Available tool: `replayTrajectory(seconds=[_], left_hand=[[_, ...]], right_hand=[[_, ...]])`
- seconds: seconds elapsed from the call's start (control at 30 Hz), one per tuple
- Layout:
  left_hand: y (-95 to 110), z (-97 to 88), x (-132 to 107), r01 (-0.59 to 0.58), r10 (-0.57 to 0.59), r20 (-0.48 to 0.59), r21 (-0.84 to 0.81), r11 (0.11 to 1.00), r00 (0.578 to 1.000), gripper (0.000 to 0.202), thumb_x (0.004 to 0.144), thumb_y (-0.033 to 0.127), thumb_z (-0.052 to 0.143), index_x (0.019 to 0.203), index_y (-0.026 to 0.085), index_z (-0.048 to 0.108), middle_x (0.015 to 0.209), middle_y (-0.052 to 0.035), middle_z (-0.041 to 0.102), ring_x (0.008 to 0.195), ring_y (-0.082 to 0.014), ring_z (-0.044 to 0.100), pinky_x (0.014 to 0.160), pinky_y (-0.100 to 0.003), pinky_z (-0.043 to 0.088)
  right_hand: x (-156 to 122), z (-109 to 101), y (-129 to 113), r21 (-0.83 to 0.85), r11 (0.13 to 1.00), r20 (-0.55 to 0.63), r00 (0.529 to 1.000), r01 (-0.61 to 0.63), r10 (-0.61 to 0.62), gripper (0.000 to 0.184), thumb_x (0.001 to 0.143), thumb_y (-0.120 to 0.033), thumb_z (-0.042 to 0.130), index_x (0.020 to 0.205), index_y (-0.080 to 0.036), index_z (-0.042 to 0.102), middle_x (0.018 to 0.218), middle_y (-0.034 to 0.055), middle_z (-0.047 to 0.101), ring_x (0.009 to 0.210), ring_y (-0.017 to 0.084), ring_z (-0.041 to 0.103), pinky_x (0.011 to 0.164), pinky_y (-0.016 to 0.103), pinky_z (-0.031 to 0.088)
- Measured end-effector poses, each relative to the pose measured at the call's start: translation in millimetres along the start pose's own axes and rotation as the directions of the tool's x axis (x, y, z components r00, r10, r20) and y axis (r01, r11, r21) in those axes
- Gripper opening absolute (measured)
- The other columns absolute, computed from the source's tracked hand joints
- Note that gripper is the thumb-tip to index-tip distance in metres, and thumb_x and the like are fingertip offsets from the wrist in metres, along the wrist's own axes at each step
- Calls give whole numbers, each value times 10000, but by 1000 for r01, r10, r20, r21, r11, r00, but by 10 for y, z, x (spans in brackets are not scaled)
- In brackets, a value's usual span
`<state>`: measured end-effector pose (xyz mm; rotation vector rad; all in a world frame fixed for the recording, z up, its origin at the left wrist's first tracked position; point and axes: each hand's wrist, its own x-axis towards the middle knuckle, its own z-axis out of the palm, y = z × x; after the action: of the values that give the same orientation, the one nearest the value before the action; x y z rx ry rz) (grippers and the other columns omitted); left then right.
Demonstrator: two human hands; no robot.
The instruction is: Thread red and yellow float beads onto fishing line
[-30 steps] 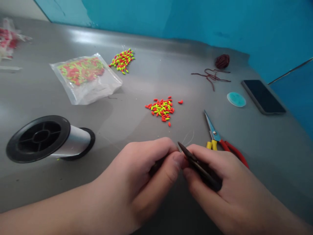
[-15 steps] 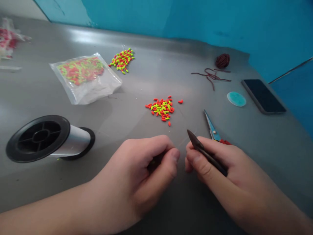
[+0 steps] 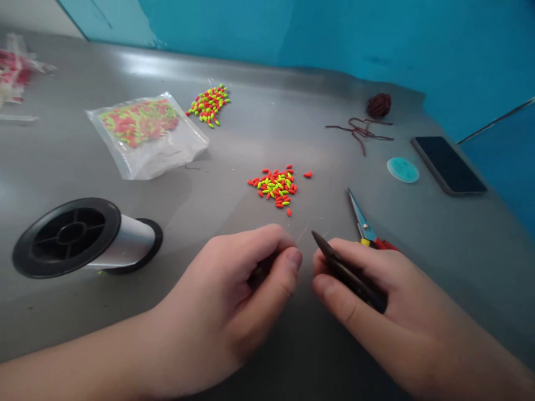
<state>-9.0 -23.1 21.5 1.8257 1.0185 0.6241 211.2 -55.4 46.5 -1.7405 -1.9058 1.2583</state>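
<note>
Dark pointed tool (image 3: 346,273), gripped in the right hand (image 3: 388,312) low over the table (image 3: 251,128), just beside the left hand (image 3: 234,301).

The right hand closes around the tool's rear half, thumb along its side. Its long axis runs diagonally from the palm up and to the left, and the bare tip points away from the person, past the left fingertips and toward the bead pile (image 3: 276,186). The left hand is curled shut, thumb pressed to forefinger on something small, perhaps a bead or a fine line, though it is too hidden to tell. The sharp tip sits close to the left thumb, so a slip or hurried push could prick it. A loosened pinch could drop the small piece onto the table. The scissors (image 3: 363,225) lie just behind the right knuckles, where a backward sweep could knock them.
</note>
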Motion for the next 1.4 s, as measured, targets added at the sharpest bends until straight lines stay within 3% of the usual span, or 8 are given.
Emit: replayTrajectory(seconds=[0.3,0.53,0.7,0.87,1.07,1.4], left_hand=[[20,-27,-4,-49,49,-34,-14,999,998,263,1111,234,492,915,214,666,703,57,607,600,-101,533,544,-215,445],[2,-21,-11,-77,77,0,-56,995,997,180,1097,182,532,980,230,659,830,74,701,711,-74,629,662,-180,509],[-11,-8,-15,-72,74,28,-62,996,997,161,1099,195,533,990,230,646,903,48,749,810,-101,704,725,-206,551],[-10,-20,-2,-81,84,56,-60,995,995,182,1107,190,509,994,220,650,891,46,741,795,-93,693,715,-204,542],[-26,-12,-17,-125,127,19,-72,990,992,167,1097,162,531,1003,221,656,863,73,720,748,-60,660,700,-162,524],[-49,5,-4,-144,146,47,-42,989,988,172,1094,160,525,992,214,652,818,72,667,704,-65,600,655,-176,494]], right_hand=[[14,1,-46,14,1000,51,999,7,-7,303,1065,-391,567,783,-282,572,672,-14,674,668,210,702,485,294,460],[14,-9,-107,31,1000,28,1000,-5,4,83,950,-279,694,869,-273,677,786,5,762,675,208,706,498,293,481],[24,-1,-129,83,996,64,998,-26,21,91,913,-253,714,842,-275,660,756,-6,741,636,202,680,506,296,494],[38,-10,-177,102,994,98,995,-40,30,100,930,-256,681,835,-270,654,761,0,741,651,203,685,493,294,480],[34,-18,-157,118,993,111,994,-29,16,113,943,-244,684,842,-264,638,773,-4,745,659,191,694,495,274,485],[26,14,-52,22,1000,85,996,20,-22,158,999,-260,645,845,-262,676,768,-1,760,637,181,687,485,266,463]])
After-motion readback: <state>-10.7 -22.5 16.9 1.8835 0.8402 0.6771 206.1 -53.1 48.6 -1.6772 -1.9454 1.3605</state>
